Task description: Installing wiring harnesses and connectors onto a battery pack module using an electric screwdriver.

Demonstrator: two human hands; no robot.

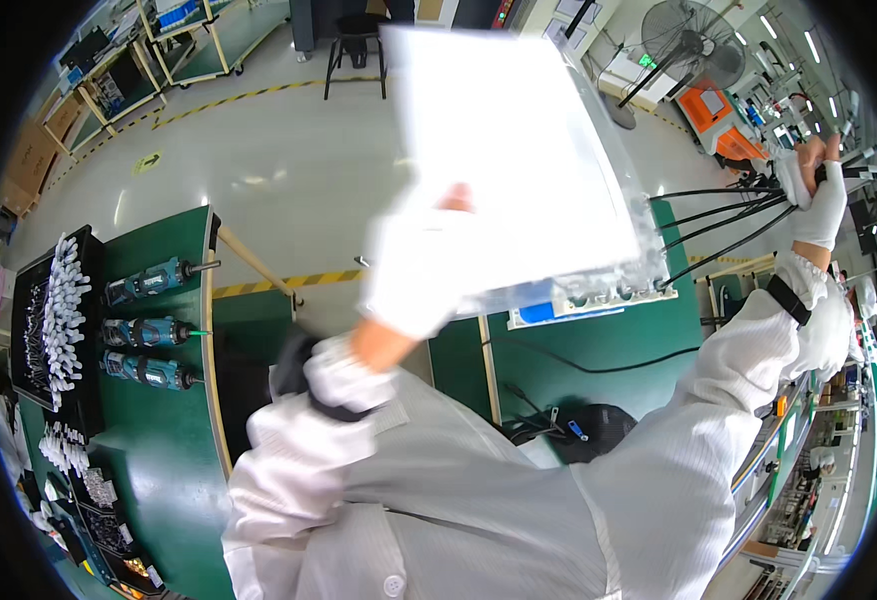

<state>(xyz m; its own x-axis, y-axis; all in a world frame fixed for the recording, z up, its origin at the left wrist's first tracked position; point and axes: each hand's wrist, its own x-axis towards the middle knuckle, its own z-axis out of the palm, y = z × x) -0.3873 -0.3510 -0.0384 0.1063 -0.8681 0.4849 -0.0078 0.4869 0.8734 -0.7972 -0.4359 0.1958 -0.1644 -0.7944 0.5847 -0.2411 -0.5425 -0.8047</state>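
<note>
A large white flat sheet (529,150), smeared by motion, rises in front of me with clear plastic wrapping (614,150) along its right and lower edges. My left hand (414,265), in a white glove with bare fingertips, is closed on the sheet's lower left part; one fingertip lies against its face. Off to the far right my raised right hand (817,190), gloved the same way, is closed round a bundle of black cables (734,215). These cables run left to the wrapped edge. A blue-and-white part (564,308) shows below the sheet.
Several teal power screwdrivers (149,333) lie on the green table (159,440) at left, beside a black tray (29,340) of white-tipped parts. A black cable (599,368) and a dark mesh pouch (599,430) rest on the green surface before me. Behind stand a stool (357,60) and a fan (694,45).
</note>
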